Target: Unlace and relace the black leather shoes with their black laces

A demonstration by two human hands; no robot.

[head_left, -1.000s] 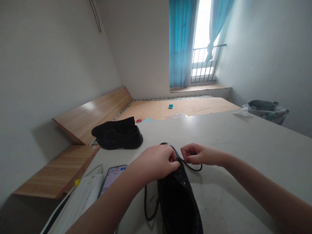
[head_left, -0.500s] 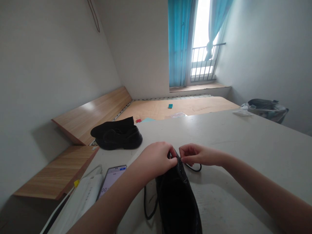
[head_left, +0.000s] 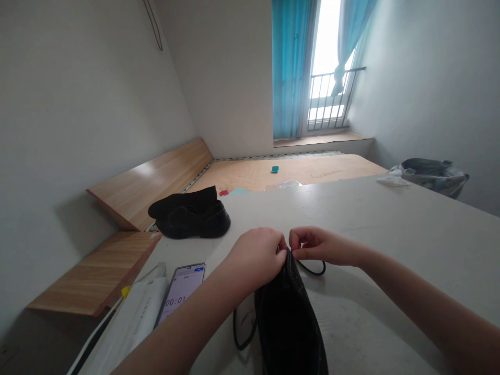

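A black lace-up shoe (head_left: 289,323) lies on the pale table (head_left: 390,229) right in front of me, toe pointing away. My left hand (head_left: 255,258) is closed over the front of the shoe, fingers pinched at the eyelets. My right hand (head_left: 318,246) is closed beside it, pinching the black shoelace (head_left: 312,271), which loops onto the table to the right. Another length of lace (head_left: 240,333) hangs out on the shoe's left side. The two hands almost touch.
A second black shoe (head_left: 191,216) sits at the table's far left. A phone (head_left: 179,294) with a timer lies beside a white power bank (head_left: 133,323) and cable at the near left. Wooden bed boards, a window with blue curtains and a bin (head_left: 433,174) lie beyond.
My hands have drawn closer together over the shoe's front. The shoe's toe has tipped up and toward me slightly. The camera shifted a little.
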